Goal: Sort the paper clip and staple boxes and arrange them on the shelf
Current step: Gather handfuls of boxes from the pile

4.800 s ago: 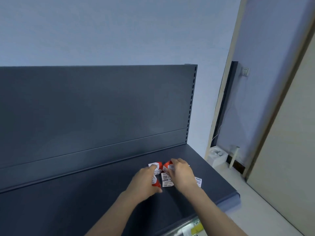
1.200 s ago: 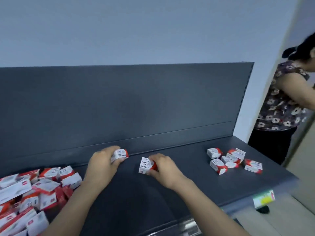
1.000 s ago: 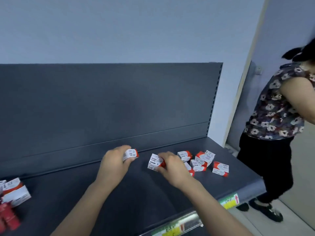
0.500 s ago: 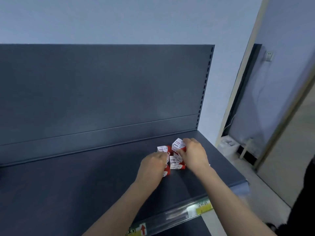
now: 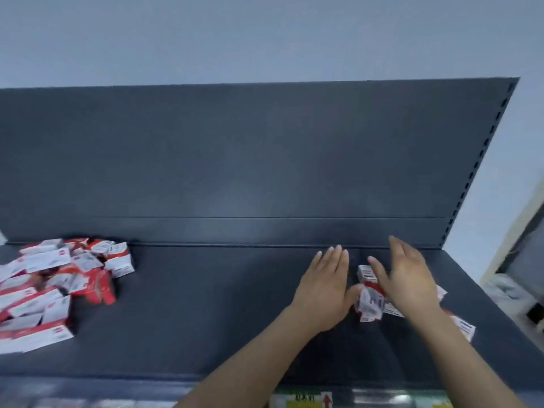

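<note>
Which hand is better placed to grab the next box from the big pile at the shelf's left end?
Probably left. The left hand is open, holds nothing and is nearer the pile of boxes. The right hand lies flat over the small group of boxes, farther away.

The shelf [image 5: 206,319] looks like painted sheet metal, dark grey, smooth and matt, with a faint sheen toward 12 o'clock where it meets the back panel [image 5: 235,157]. That panel has the same matt coated finish, with punched slots along its edge at 2 o'clock. The pile of boxes [image 5: 53,290] at 9 o'clock and the small group of boxes [image 5: 369,301] at 3 o'clock are thin printed card, red and white, smooth and slightly glossy. At 6 o'clock the price rail [image 5: 376,400] looks like clear glossy plastic over paper labels [image 5: 303,403]. The wall [image 5: 265,36] behind is matt paint
</note>
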Available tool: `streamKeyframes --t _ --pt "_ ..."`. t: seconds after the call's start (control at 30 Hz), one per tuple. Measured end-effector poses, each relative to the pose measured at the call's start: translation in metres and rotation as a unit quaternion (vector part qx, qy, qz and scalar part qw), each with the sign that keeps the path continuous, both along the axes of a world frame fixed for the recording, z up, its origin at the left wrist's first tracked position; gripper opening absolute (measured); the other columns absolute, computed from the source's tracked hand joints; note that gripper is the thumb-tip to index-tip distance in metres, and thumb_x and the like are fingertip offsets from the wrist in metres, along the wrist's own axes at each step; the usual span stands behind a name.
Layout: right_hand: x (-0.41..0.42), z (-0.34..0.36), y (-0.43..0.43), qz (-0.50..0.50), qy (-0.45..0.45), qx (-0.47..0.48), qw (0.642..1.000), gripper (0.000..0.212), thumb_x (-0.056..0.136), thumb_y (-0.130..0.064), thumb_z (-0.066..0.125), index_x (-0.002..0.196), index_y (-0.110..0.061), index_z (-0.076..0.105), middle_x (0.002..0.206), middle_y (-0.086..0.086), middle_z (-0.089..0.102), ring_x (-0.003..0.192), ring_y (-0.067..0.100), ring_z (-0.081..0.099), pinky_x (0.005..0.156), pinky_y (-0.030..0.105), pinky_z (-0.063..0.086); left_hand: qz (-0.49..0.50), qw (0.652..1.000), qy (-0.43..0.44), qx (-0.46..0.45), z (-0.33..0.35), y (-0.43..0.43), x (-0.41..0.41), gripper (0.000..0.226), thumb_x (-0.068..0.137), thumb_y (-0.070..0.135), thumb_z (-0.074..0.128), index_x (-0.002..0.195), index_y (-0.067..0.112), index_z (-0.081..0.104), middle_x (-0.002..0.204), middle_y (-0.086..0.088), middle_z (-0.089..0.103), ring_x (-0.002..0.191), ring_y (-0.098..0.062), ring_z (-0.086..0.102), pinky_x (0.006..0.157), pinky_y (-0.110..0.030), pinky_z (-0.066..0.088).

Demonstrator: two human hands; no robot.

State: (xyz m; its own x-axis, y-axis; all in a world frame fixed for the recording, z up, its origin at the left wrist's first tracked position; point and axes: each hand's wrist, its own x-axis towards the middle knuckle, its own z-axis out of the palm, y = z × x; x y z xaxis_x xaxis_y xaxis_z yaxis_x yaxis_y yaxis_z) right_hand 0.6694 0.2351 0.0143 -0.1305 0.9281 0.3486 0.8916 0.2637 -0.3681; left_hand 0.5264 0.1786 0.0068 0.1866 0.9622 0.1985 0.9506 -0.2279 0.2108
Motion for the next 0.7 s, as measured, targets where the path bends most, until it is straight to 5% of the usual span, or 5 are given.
streamKeyframes --t 0.17,0.33,0.7 --pt "-0.067 0.002 -0.006 0.092 0.024 0.012 0.995 0.060 0.083 -0.020 0.067 0.128 0.013 0.045 0.127 0.035 0.051 0.123 0.048 0.046 0.102 0.057 0.039 0.148 0.988 -0.011 0.033 0.022 -0.023 -0.061 0.104 0.065 0.061 -0.019 0.147 0.002 0.006 0.157 -0.013 0.006 0.146 -0.021 0.002 0.117 -0.032 -0.007" --pt "-0.143 0.008 -0.034 0.196 0.029 -0.008 0.980 0.064 0.091 -0.033 0.051 0.140 0.004 0.032 0.144 0.023 0.039 0.138 0.035 0.030 0.113 0.047 0.027 0.238 0.970 0.000 0.041 0.028 -0.063 -0.133 0.108 0.061 0.062 -0.021 0.147 0.002 0.004 0.158 -0.013 0.004 0.146 -0.021 -0.001 0.117 -0.032 -0.007" --pt "-0.327 0.007 -0.105 0.306 0.010 -0.025 0.952 0.065 0.094 -0.039 0.045 0.145 -0.006 0.024 0.152 0.011 0.030 0.142 0.024 0.024 0.114 0.035 0.023 0.325 0.945 -0.028 0.034 0.021 -0.152 -0.302 0.109 0.060 0.066 -0.016 0.148 0.005 0.007 0.157 -0.011 0.010 0.146 -0.021 0.005 0.118 -0.030 -0.001"
